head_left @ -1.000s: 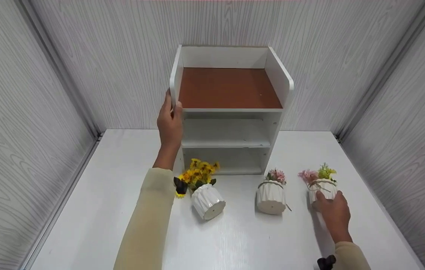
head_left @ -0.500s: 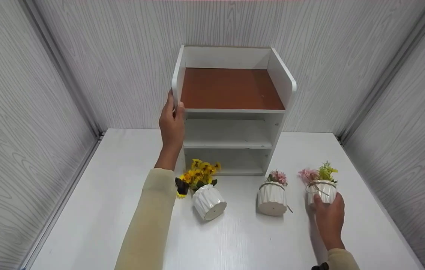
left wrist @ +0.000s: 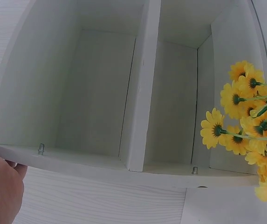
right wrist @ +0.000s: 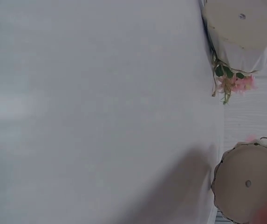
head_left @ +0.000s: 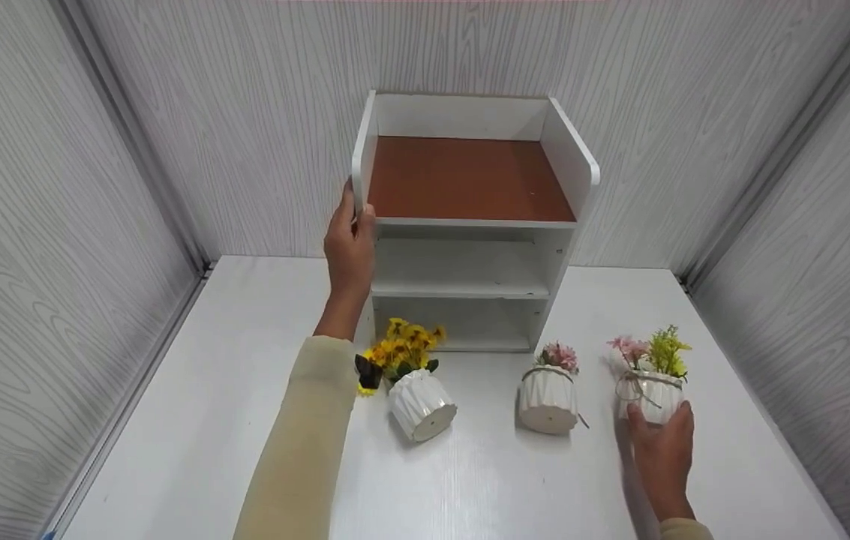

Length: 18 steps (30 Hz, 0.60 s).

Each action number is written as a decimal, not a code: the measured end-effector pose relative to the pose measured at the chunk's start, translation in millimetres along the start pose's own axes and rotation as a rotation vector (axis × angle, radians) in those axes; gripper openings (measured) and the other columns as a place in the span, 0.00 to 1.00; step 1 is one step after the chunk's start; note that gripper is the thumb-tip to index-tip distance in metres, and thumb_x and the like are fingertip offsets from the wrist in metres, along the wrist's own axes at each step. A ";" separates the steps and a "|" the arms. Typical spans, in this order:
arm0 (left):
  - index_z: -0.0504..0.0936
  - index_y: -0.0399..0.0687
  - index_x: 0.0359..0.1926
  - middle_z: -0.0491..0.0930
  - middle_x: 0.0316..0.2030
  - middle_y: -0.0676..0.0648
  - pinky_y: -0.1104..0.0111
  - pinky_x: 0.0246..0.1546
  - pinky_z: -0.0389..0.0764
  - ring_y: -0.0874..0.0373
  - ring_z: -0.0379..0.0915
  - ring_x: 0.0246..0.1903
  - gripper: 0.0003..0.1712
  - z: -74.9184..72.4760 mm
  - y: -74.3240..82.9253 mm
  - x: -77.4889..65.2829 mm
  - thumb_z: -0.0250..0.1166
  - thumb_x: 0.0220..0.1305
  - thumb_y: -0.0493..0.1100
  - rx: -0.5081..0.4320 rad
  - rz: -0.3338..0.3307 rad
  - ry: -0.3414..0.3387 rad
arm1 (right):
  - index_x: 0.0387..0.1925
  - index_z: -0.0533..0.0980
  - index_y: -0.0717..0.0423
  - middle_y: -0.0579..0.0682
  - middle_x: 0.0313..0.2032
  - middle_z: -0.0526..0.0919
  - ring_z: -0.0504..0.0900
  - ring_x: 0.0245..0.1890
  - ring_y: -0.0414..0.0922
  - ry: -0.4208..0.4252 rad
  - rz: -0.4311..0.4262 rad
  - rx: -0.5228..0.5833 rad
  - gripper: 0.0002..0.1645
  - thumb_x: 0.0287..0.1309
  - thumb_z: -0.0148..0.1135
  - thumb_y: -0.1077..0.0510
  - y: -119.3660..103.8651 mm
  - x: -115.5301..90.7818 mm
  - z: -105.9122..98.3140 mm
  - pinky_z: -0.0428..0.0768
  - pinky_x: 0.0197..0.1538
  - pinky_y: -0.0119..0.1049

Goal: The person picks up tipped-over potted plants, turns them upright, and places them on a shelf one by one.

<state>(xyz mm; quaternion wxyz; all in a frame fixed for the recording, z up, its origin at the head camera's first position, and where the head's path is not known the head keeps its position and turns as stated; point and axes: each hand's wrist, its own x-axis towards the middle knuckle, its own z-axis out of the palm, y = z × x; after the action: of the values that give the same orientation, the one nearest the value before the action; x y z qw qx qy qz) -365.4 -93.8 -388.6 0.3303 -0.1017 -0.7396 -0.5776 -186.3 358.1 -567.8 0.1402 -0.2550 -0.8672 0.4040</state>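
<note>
My left hand (head_left: 350, 259) grips the left side panel of a small white shelf unit (head_left: 462, 294) with a brown top. The left wrist view shows this hand (left wrist: 2, 182) at the panel's edge. On the right, my right hand (head_left: 663, 459) holds a white ribbed flowerpot (head_left: 661, 395) by its lower part, thumb and fingers on opposite sides. Twine circles that pot, and pink and yellow-green artificial flowers (head_left: 666, 351) rise from it. In the right wrist view the pot's round base (right wrist: 238, 182) faces the camera, with fingers partly covering it.
Before the shelf, a white pot (head_left: 422, 406) with yellow flowers (head_left: 403, 345) lies tipped on the white table (head_left: 470, 480). To its right lies another pot (head_left: 547, 399) with pink flowers and twine. Wood-grain panels (head_left: 207, 135) enclose the back and sides.
My right hand has drawn the twine-tied pot slightly toward me, and its flowers stand more upright. The left hand keeps its hold on the shelf. The head view has shifted slightly.
</note>
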 end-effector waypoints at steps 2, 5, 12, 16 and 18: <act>0.55 0.60 0.79 0.68 0.71 0.50 0.66 0.67 0.71 0.63 0.65 0.69 0.33 -0.2 -0.6 -0.2 0.52 0.79 0.53 0.003 -0.005 0.000 | 0.78 0.33 0.69 0.74 0.75 0.46 0.46 0.77 0.68 0.006 -0.008 0.005 0.61 0.69 0.54 0.36 1.7 -2.1 -0.7 0.50 0.75 0.63; 0.55 0.60 0.79 0.68 0.71 0.51 0.66 0.67 0.71 0.64 0.64 0.69 0.33 -0.8 -1.5 -0.5 0.52 0.79 0.53 -0.004 -0.005 0.002 | 0.78 0.36 0.69 0.76 0.72 0.52 0.52 0.74 0.69 0.016 -0.024 0.012 0.61 0.68 0.57 0.37 3.8 -5.6 -2.4 0.54 0.73 0.65; 0.55 0.57 0.79 0.68 0.71 0.49 0.65 0.67 0.71 0.62 0.65 0.69 0.33 -1.8 -1.8 -0.9 0.52 0.79 0.51 0.005 0.001 -0.001 | 0.76 0.40 0.72 0.78 0.67 0.57 0.58 0.70 0.71 0.022 -0.011 -0.007 0.61 0.64 0.63 0.40 8.3 -11.9 -8.1 0.59 0.69 0.66; 0.55 0.54 0.79 0.68 0.71 0.48 0.64 0.67 0.72 0.61 0.65 0.70 0.34 -1.1 -0.3 -0.2 0.51 0.79 0.52 0.012 -0.001 -0.002 | 0.73 0.48 0.73 0.76 0.64 0.61 0.61 0.68 0.70 0.029 0.002 0.013 0.57 0.63 0.65 0.40 9.6 -13.5 -11.6 0.61 0.67 0.65; 0.55 0.54 0.79 0.67 0.71 0.49 0.64 0.67 0.72 0.61 0.64 0.70 0.34 -0.5 0.0 0.2 0.51 0.79 0.52 0.012 0.001 -0.004 | 0.69 0.52 0.74 0.76 0.62 0.63 0.63 0.65 0.70 0.039 -0.002 0.024 0.54 0.61 0.67 0.43 10.7 -14.4 -12.9 0.63 0.65 0.65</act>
<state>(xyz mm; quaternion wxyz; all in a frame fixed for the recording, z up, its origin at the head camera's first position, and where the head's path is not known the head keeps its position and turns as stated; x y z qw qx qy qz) -365.3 -94.3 -388.5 0.3298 -0.1012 -0.7436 -0.5728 -165.0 364.1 -568.5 0.1607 -0.2604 -0.8596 0.4093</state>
